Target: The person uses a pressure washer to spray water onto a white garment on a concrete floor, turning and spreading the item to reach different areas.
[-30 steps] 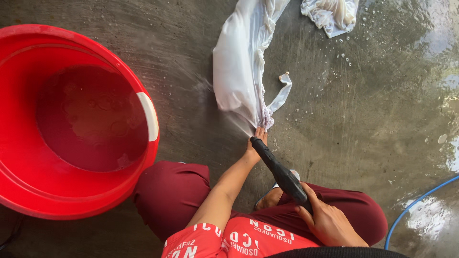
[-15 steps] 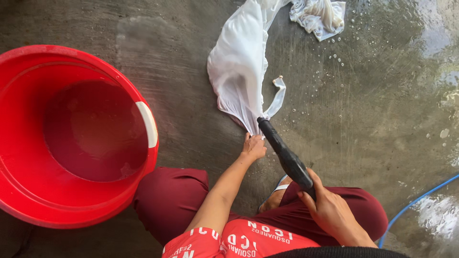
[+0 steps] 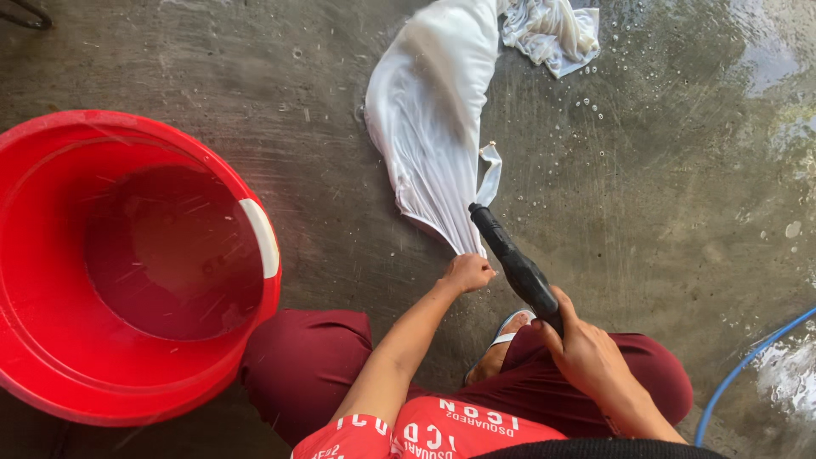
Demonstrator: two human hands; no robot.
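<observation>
A wet white garment lies stretched on the concrete floor ahead of me. My left hand grips its near corner and pulls it taut toward me. My right hand holds a black spray gun, whose nozzle points at the cloth's near end, just beside the left hand. A thin white strap hangs off the garment's right edge. I squat with dark red trousers and a red printed shirt showing at the bottom.
A large red tub with water in it stands at the left. A second crumpled white cloth lies at the top. A blue hose curves at the lower right. The floor is wet with puddles at the right.
The spray that hit the cloth a second ago has stopped. My left hand has drawn the garment's corner nearer to me, and the nozzle sits beside the cloth. The view shifted, so the tub appears lower.
</observation>
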